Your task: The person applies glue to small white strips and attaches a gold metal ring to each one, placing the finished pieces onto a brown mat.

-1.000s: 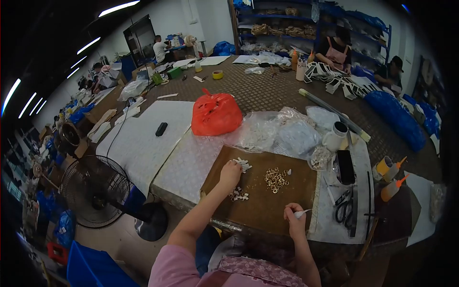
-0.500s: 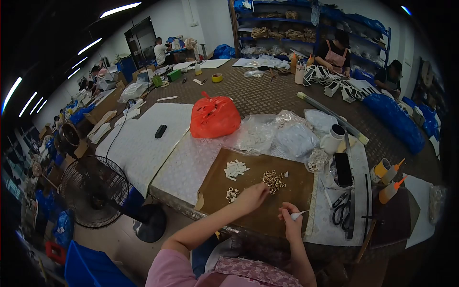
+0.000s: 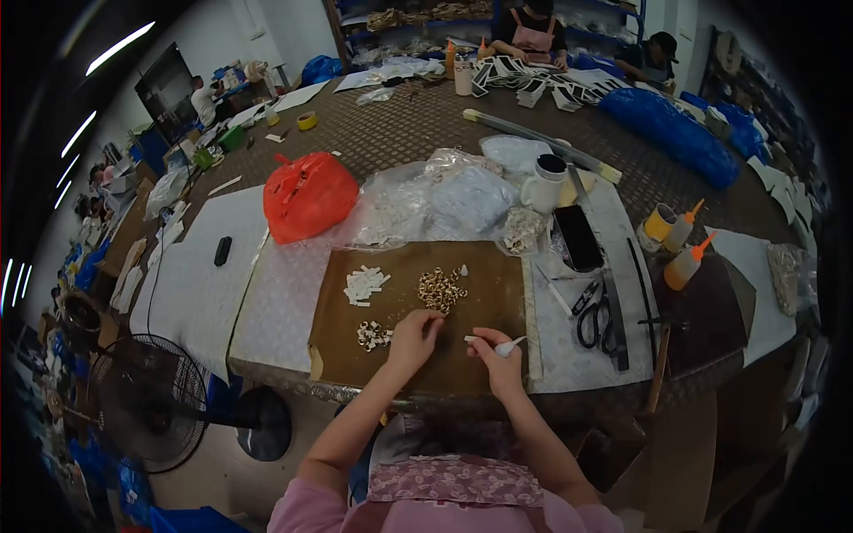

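Observation:
My left hand (image 3: pixel 416 339) is at the near edge of a pile of small gold metal rings (image 3: pixel 440 289), its fingers pinched together; whatever they hold is too small to make out. In my right hand (image 3: pixel 496 357) is a small white bottle with a thin tip (image 3: pixel 507 348), pointing right. A small white strip (image 3: pixel 470 338) shows at that hand's thumb and fingertip. To the left lie a heap of white strips (image 3: pixel 364 286) and a cluster of rings with white pieces (image 3: pixel 372 336). All three piles rest on a brown sheet (image 3: pixel 342 355).
Behind the sheet are clear plastic bags (image 3: pixel 471 197) and a red bag (image 3: pixel 309 197). A white mug (image 3: pixel 542 186), phone (image 3: pixel 577 238), scissors (image 3: pixel 593 327) and orange-tipped bottles (image 3: pixel 686 265) stand or lie rightward. A fan (image 3: pixel 147 404) is left; a co-worker (image 3: pixel 530 35) sits opposite.
The camera view has shifted, moving the table leftward and up in the picture. My left hand has drawn back to the gold pile's near edge. A white strip now shows at my right fingertips.

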A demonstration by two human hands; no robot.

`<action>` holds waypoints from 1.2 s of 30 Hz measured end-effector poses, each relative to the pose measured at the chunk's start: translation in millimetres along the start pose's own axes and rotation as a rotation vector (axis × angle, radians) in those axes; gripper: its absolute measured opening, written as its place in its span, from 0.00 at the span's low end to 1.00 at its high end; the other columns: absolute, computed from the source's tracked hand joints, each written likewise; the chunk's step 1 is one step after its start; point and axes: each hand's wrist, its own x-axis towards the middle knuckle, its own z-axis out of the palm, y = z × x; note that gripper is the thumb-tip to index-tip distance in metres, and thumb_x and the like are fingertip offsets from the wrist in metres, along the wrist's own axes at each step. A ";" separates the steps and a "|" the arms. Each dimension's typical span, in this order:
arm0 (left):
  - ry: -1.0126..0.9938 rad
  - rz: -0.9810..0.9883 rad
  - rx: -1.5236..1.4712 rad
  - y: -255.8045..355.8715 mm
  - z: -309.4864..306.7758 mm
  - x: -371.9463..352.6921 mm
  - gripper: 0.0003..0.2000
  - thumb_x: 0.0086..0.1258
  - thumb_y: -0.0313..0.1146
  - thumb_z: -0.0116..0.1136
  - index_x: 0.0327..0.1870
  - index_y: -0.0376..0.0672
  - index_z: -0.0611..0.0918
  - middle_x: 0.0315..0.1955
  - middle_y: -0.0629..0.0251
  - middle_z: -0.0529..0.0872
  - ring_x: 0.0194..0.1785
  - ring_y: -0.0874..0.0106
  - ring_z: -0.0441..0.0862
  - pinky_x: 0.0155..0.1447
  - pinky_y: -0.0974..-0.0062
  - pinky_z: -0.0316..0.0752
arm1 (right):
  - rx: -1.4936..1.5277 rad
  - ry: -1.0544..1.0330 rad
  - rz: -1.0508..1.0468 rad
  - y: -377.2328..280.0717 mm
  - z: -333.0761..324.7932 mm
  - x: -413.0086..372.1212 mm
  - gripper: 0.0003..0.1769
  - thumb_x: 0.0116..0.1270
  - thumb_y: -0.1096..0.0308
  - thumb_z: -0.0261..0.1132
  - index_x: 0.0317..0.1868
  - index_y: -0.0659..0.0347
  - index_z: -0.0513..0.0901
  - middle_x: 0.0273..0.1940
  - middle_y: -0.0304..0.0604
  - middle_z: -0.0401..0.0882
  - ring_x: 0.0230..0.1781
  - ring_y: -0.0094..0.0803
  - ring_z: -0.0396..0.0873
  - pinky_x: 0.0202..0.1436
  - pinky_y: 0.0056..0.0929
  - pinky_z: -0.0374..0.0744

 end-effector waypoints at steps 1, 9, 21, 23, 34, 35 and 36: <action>0.047 0.099 0.165 -7.5 0.2 6.1 0.07 0.61 0.28 0.62 0.39 0.39 0.83 0.32 0.59 0.83 0.34 0.66 0.82 0.39 0.73 0.76 | 0.013 0.014 0.006 1.3 -0.6 0.6 0.09 0.64 0.75 0.62 0.43 0.70 0.78 0.36 0.43 0.81 0.32 0.25 0.78 0.39 0.22 0.77; -0.030 0.036 0.233 -11.3 19.0 28.9 0.09 0.57 0.32 0.65 0.35 0.38 0.83 0.30 0.56 0.82 0.34 0.59 0.81 0.40 0.66 0.77 | 0.030 0.000 -0.090 14.8 -10.2 4.0 0.08 0.65 0.74 0.62 0.43 0.67 0.79 0.32 0.39 0.80 0.32 0.22 0.78 0.38 0.19 0.76; -0.193 -0.456 -0.904 35.9 -7.6 -20.4 0.09 0.68 0.23 0.54 0.48 0.35 0.80 0.36 0.64 0.84 0.38 0.77 0.81 0.45 0.81 0.75 | 0.017 -0.021 -0.010 8.4 -7.2 1.7 0.09 0.64 0.73 0.63 0.44 0.67 0.79 0.32 0.37 0.79 0.35 0.21 0.77 0.41 0.19 0.76; -0.222 -0.460 -0.907 33.9 -7.7 -26.1 0.09 0.68 0.23 0.53 0.48 0.35 0.80 0.37 0.64 0.84 0.39 0.77 0.80 0.45 0.81 0.75 | 0.019 -0.063 -0.035 7.5 -9.3 2.2 0.09 0.64 0.73 0.63 0.43 0.67 0.79 0.33 0.37 0.79 0.35 0.21 0.77 0.41 0.19 0.76; -0.321 -0.546 -1.016 34.5 -5.2 -25.1 0.11 0.68 0.21 0.53 0.50 0.33 0.79 0.41 0.61 0.83 0.42 0.75 0.82 0.48 0.80 0.78 | 0.000 -0.138 0.022 4.6 -12.0 2.1 0.08 0.63 0.72 0.64 0.41 0.66 0.80 0.36 0.37 0.80 0.34 0.21 0.77 0.41 0.19 0.76; -0.343 -0.530 -1.028 37.4 -4.9 -25.2 0.11 0.68 0.21 0.53 0.50 0.33 0.79 0.42 0.61 0.83 0.42 0.75 0.82 0.48 0.80 0.78 | 0.008 -0.145 0.023 5.0 -12.2 2.3 0.08 0.63 0.72 0.65 0.41 0.66 0.80 0.36 0.36 0.80 0.35 0.21 0.77 0.41 0.19 0.76; -0.365 -0.515 -1.040 39.4 -4.2 -25.2 0.11 0.67 0.21 0.53 0.50 0.32 0.79 0.42 0.61 0.83 0.42 0.75 0.82 0.48 0.79 0.78 | 0.040 -0.138 0.006 5.1 -11.7 2.2 0.07 0.63 0.72 0.65 0.40 0.66 0.80 0.36 0.36 0.80 0.36 0.21 0.77 0.41 0.18 0.75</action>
